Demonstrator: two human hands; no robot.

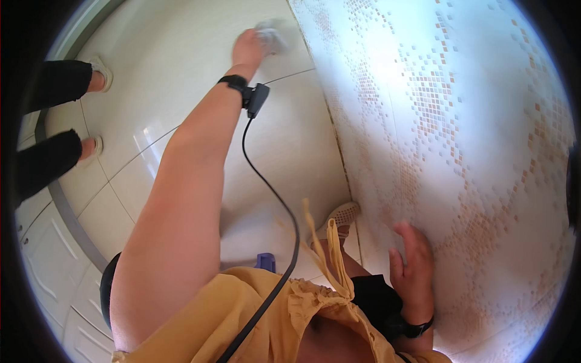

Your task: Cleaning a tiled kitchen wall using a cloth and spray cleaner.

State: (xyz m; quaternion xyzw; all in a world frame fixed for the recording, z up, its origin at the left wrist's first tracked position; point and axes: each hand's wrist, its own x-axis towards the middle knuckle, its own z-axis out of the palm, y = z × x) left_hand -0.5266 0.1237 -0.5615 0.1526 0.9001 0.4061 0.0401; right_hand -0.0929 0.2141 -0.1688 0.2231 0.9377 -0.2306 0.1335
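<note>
My left hand (248, 47) is at the top of the view, stretched far out over the pale floor tiles (290, 122). It grips a crumpled whitish cloth (271, 38), blurred by motion, by the foot of the wall. A black strap with a small black device (258, 100) circles that wrist. My right hand (414, 267), at lower right, has its fingers apart and holds nothing. It is against or very near the glossy wall (435, 190) with a mosaic pattern; contact is hard to tell.
A black cable (282, 199) runs from the wrist device past my yellow top (254, 295). My perforated shoe (343, 214) stands by the wall. A purple plastic object (266, 262) is partly hidden below me. At left are another person's legs (63, 86) and white cabinet doors (50, 254).
</note>
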